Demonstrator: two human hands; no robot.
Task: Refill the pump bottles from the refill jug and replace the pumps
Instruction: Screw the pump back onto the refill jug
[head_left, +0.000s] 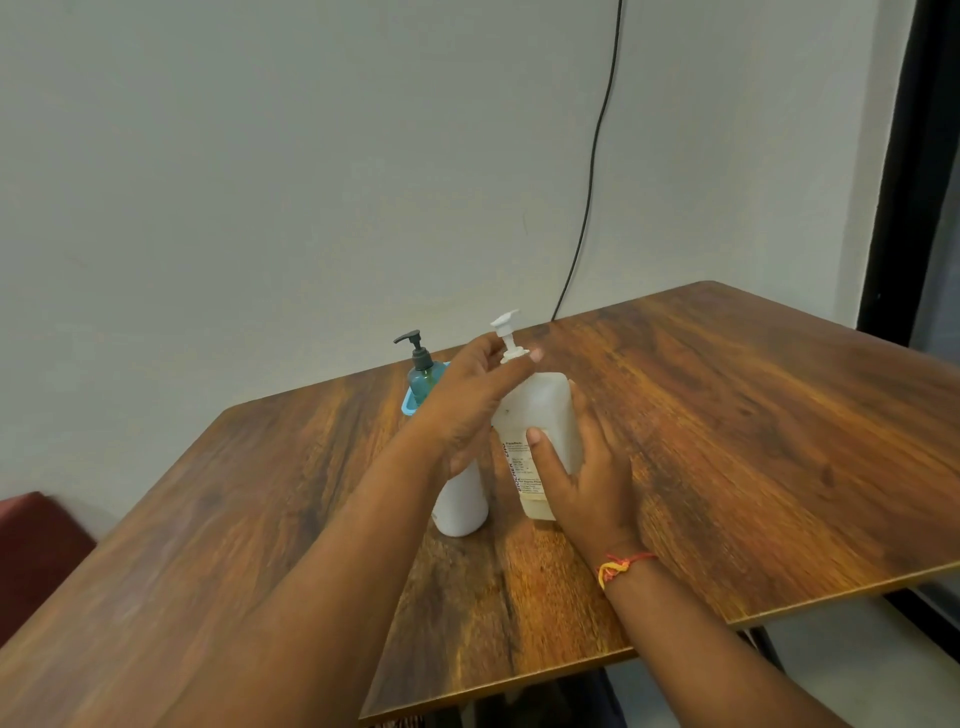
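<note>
Pinching the white pump (506, 335) at its collar, the left hand (467, 405) is sitting right above the upright translucent bottle (543, 410), which the right hand (584, 473) is clasping on the table (737, 415); the pump stem is pointing straight up.

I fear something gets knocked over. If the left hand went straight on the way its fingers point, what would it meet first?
The white pump on the translucent bottle: the left hand seems to pinch its collar. Depth is unclear, but nothing else lies nearer in that line.
</note>
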